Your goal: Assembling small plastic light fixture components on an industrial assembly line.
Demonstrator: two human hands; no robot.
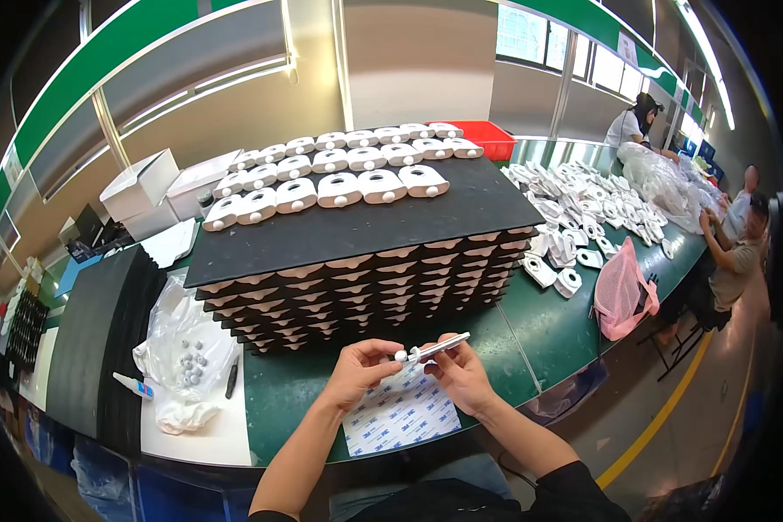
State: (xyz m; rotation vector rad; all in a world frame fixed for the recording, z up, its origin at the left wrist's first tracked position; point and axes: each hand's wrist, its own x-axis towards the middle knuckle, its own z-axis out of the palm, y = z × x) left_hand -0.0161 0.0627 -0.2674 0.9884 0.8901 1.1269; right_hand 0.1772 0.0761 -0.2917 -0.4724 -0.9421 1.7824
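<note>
Near the table's front edge, my right hand point(463, 379) grips a white plastic housing point(448, 343), seen nearly edge-on. My left hand point(362, 376) is closed, thumb and fingers pinching a small round white knob point(400, 356) at the housing's left end. Whether knob and housing are joined cannot be made out. Below both hands lies a white sheet with blue print point(400, 424). Just beyond them rises a tall stack of black boards point(365, 235) with white parts between its layers. Rows of similar white housings point(339, 189), with round knobs facing me, cover the top board's far part.
Loose white housings point(596, 204) are heaped at right, near a pink mesh bag point(622, 291) and a red bin point(483, 139). At left are small pale knobs point(192, 365) on plastic, a glue bottle point(134, 385), a black pen point(231, 381) and black boards point(104, 339). People sit at far right.
</note>
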